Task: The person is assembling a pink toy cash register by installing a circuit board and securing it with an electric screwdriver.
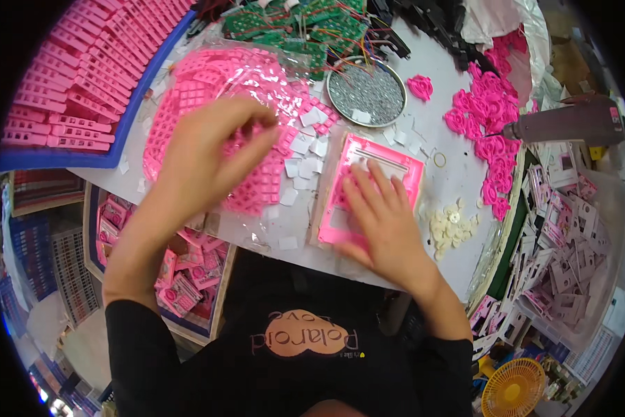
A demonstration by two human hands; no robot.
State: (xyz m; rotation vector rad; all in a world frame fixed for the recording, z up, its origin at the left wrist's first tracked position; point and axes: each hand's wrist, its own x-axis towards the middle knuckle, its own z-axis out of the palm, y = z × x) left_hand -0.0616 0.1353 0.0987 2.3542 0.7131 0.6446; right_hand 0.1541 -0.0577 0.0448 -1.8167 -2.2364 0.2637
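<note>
Head view: the right hand [385, 222] lies palm down on a pink casing [408, 167], its fingers loosely spread. The left hand [222, 142] hangs above a heap of keypads [211, 87], fingers curled toward the thumb; blur hides whether it pinches anything.

The casing is rectangular, bright pink and open-faced, with a raised rim and a grey slotted strip near its far end; the hand covers much of its middle. It sits in a pale block near the table's front edge.

White squares [302, 169] are scattered between heap and casing. Around them on the pale table [434, 149] are a round bowl of screws [366, 94], green boards [340, 31] with coloured wires, pink rings [489, 104], cream discs [453, 226] and a dark driver [569, 124]. A blue tray [114, 149] of pink parts stands at left. Lower down are a box of pink pieces [194, 274], a clear bin [607, 285] and a yellow basket [514, 389].
</note>
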